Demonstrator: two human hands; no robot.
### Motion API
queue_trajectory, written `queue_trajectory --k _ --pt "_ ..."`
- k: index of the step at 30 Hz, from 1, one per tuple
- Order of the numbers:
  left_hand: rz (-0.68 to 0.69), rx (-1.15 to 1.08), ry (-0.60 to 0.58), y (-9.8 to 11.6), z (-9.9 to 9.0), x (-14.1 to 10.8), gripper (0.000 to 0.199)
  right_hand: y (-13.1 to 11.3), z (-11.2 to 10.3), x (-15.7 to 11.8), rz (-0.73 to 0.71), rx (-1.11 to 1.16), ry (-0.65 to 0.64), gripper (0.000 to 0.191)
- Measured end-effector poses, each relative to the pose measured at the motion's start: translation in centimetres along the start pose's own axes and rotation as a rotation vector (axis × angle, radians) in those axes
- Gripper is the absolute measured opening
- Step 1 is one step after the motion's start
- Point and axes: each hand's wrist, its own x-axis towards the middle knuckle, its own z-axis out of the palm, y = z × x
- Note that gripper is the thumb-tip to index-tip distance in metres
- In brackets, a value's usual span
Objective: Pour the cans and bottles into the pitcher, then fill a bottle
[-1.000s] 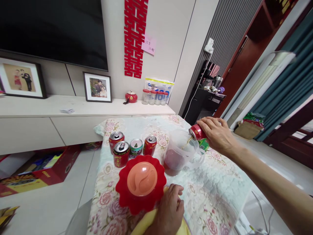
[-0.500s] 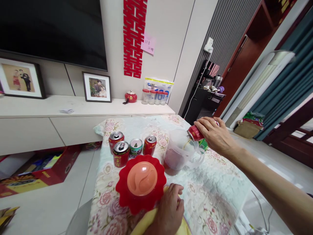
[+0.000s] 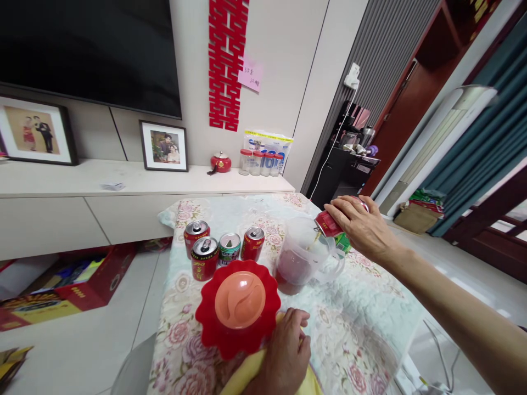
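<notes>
My right hand (image 3: 356, 224) is wrapped round a red drink can (image 3: 328, 222), tilted with its mouth over the rim of a translucent plastic jug (image 3: 293, 263). A thin stream runs from the can into the jug, where brownish liquid lies at the bottom. My left hand (image 3: 287, 345) rests on the near side of the table over a yellow cloth (image 3: 247, 373), its fingers loosely bent and apart, holding nothing. Beside it is a red scalloped dish (image 3: 212, 329) with an orange oval piece (image 3: 240, 299) in its middle.
Opened cans stand left of the jug: two red ones (image 3: 205, 266) (image 3: 196, 236), a green one (image 3: 229, 249) and another red one (image 3: 252, 245). A green item (image 3: 342, 241) is partly hidden behind the jug. A floral cloth (image 3: 349, 323) covers the table. Lidded jars (image 3: 256, 164) line the cabinet behind.
The thin stream from the tilted can has shifted slightly. Both hands, the can and the jug keep nearly the same places; the view has moved a touch.
</notes>
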Motion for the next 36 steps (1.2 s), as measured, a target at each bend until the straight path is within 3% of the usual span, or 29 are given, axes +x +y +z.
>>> queue_trajectory --k 36 --pt "-0.025 0.001 -0.031 0.28 -0.07 -0.02 0.049 -0.66 -0.97 0.72 -0.045 -0.032 0.029 0.042"
